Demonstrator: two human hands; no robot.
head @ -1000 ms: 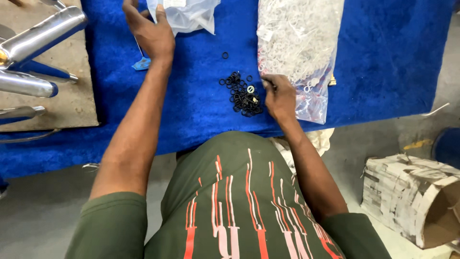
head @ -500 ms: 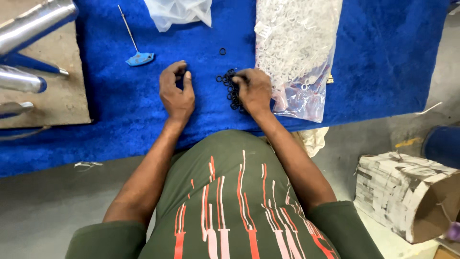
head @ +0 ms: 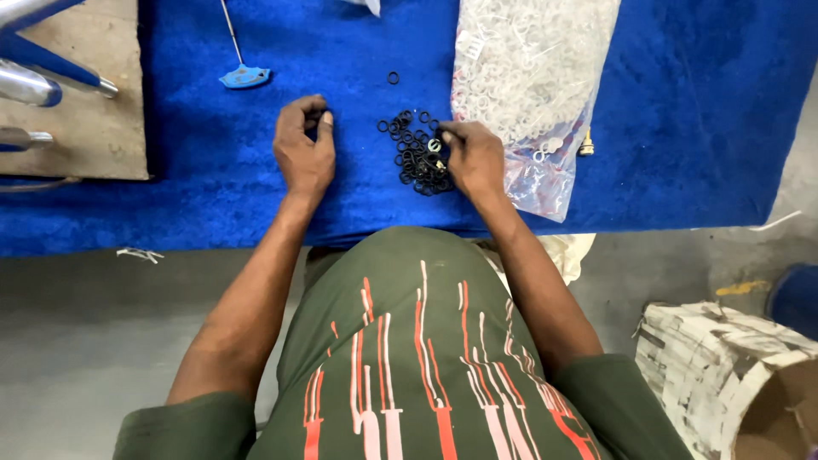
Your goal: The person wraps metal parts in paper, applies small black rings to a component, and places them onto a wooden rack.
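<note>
My left hand rests on the blue cloth with its fingers curled. Its thumb and forefinger pinch what looks like a small black ring. Just to the right lies a loose pile of several black rubber rings. My right hand is at the pile's right edge, and its fingertips pinch a small pale ring among the black ones. One black ring lies alone farther back.
A clear plastic bag of white rings lies right of the pile, with a small brass part beside it. A blue-handled pick lies at the back left. Metal tubes rest on a brown board. A paper-wrapped box stands on the floor.
My left hand came back from the far bag to the cloth beside the ring pile and curled its fingers. My right hand stayed at the pile, shifting slightly.
</note>
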